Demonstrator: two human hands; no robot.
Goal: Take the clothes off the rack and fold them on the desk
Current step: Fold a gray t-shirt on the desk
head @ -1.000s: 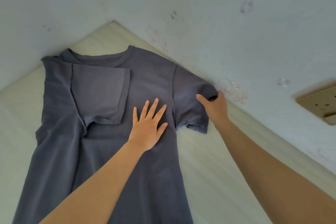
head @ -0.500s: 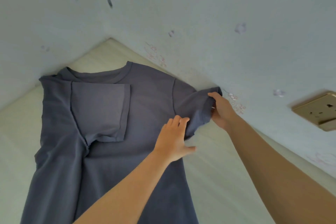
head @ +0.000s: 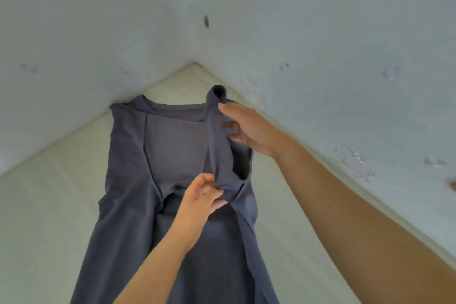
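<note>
A dark grey T-shirt (head: 128, 200) lies on the pale desk (head: 44, 217), collar toward the wall corner. Its left sleeve is folded inward across the chest. The right sleeve is lifted and turned over the shirt's body. My right hand (head: 249, 128) grips the upper part of that sleeve near the shoulder. My left hand (head: 199, 201) pinches the sleeve's lower hem at the shirt's middle. The shirt's bottom runs out of the frame.
Two scuffed pale blue walls (head: 320, 44) meet in a corner just behind the collar and close off the desk at the back and right. Bare desk surface shows on both sides of the shirt. No rack is in view.
My left hand left the chest and took hold of the right sleeve's hem. Both hands have lifted the sleeve off the desk and swung it inward over the shirt. The view has tilted.
</note>
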